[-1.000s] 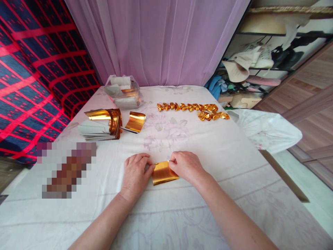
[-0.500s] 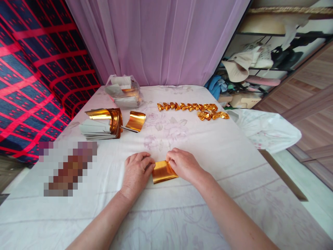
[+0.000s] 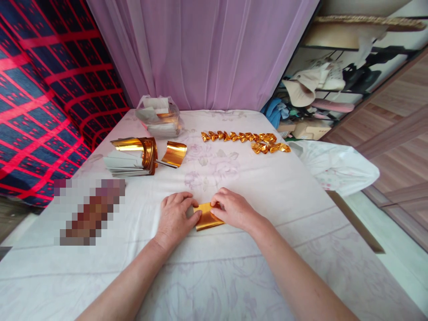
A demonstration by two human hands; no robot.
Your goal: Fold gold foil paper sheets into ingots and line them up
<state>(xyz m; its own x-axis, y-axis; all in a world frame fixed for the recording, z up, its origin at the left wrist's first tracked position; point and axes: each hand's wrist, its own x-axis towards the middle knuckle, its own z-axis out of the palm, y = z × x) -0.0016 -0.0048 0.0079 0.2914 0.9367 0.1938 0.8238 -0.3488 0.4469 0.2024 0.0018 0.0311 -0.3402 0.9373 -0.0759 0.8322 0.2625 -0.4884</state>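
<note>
A small sheet of gold foil paper (image 3: 205, 219), seemingly folded, lies on the table in front of me. My left hand (image 3: 176, 216) holds its left edge, the thumb on top and the other fingers bent on the cloth. A bit of grey paper shows between that thumb and forefinger. On the right end of the sheet, my right hand (image 3: 234, 208) is closed with thumb and fingertips, hiding that end. Farther off at left stands a fanned stack of gold and grey foil paper (image 3: 129, 162), with a single curled gold sheet (image 3: 174, 154) beside it.
Folded gold foil pieces (image 3: 239, 136) form a row at the back right, a shorter row in front. A clear plastic bag (image 3: 158, 116) of paper stands at the back left. A pixelated patch (image 3: 92, 214) covers something at left. A white bag (image 3: 344, 167) is beyond the right edge.
My left thumb has moved farther onto the gold sheet, and grey paper now shows beside it. My right thumb and fingertips have shifted slightly left. The view has turned a little.
</note>
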